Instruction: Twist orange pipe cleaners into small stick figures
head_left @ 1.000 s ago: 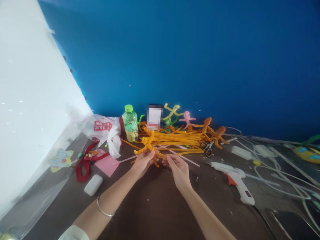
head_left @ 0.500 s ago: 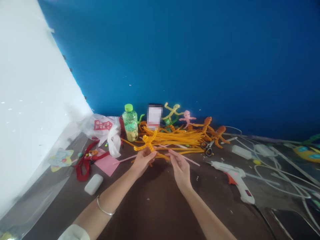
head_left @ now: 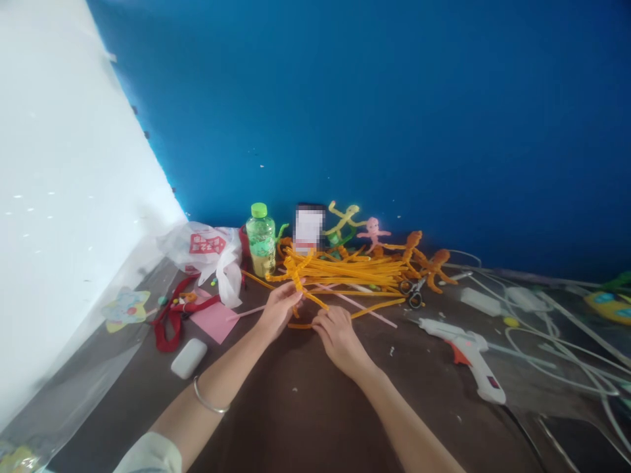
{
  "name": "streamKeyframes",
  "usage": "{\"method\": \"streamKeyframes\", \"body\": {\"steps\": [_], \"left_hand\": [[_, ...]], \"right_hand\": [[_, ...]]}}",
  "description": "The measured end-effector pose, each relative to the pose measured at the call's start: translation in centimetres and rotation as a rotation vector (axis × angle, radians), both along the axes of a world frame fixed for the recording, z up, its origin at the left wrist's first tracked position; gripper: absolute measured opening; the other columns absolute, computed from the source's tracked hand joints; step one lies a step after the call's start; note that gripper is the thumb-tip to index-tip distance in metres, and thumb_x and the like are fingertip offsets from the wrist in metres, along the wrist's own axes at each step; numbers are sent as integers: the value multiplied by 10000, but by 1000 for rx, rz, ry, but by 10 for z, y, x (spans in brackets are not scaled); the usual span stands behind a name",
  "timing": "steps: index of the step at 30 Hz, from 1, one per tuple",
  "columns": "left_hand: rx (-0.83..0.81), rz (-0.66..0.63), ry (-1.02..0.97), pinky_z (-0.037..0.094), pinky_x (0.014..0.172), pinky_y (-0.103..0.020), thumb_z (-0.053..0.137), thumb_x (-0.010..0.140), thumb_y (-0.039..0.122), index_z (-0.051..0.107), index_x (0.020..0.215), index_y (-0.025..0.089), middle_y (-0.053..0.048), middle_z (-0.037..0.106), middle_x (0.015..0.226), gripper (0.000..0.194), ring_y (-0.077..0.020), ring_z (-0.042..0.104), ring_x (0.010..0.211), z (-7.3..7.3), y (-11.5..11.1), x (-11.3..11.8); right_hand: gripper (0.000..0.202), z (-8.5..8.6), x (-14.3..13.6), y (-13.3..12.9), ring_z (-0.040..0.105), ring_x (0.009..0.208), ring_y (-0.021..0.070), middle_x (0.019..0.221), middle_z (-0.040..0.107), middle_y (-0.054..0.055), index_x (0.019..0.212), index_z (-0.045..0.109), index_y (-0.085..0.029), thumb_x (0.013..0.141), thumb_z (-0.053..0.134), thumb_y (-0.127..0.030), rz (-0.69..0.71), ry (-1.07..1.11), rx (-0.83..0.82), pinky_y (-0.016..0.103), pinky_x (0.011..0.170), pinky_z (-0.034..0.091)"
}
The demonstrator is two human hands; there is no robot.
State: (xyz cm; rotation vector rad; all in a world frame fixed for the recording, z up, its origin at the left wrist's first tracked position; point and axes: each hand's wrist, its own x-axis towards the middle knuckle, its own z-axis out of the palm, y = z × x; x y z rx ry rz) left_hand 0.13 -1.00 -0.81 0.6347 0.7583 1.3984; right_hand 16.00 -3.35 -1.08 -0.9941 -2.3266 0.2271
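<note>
Taking the clock centred on the figure in your left hand, with 12 pointing away from you, the star-shaped decoration [head_left: 125, 310] is out near 9 o'clock. A red strap [head_left: 168, 341] loops on the brown counter [head_left: 266, 414] at 8, with a rounded white case [head_left: 189, 359] nearer you at 8 too. Your white plastic bag [head_left: 207, 240] with red print sits towards 10, the pink paper [head_left: 217, 322] at 8, and the green-capped bottle [head_left: 261, 243] stands upright between 10 and 11. Your left hand [head_left: 280, 307] is at 7, its fingers pinching the orange figure [head_left: 292, 268], which is held up in front of the pile, limbs splayed, one limb slanting down towards your right hand [head_left: 340, 335]. That hand is at about 5, fingers bunched and bent downwards; an orange stem [head_left: 377, 308] shows on either side of it, but you can't tell whether they grip it. The heap of orange stems [head_left: 355, 270] spreads towards 3, with a yellow figure [head_left: 348, 215] between 1 and 2 and a pink figure [head_left: 373, 230] at 2. Scissors [head_left: 415, 297] lie at 3, the white glue gun [head_left: 473, 358] at 4, and a white block [head_left: 480, 301] beyond at 3. Far out at 4 lies a dark flat slab [head_left: 586, 445], cut off by the view's edge.
</note>
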Motion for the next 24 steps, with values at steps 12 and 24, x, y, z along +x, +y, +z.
{"method": "streamKeyframes", "body": {"steps": [12,24], "left_hand": [[120,-112,328,394,621,-241,681,644,259,667,932,130,-87,669,828,317,-141,558,711,-9,-2,-3],[183,-228,369,442,780,-297,722,593,285,686,888,129,-91,681,909,336,-204,611,839,2,-7,0]], "right_hand": [[121,7,8,-2,492,608,122,632,535,7,867,665,-219,764,603,-208,-340,163,410,267,639,339],[134,3,12,0,523,706,154,712,541,24,864,661,-248,798,547,-218,-359,149,319,302,681,325]]}}
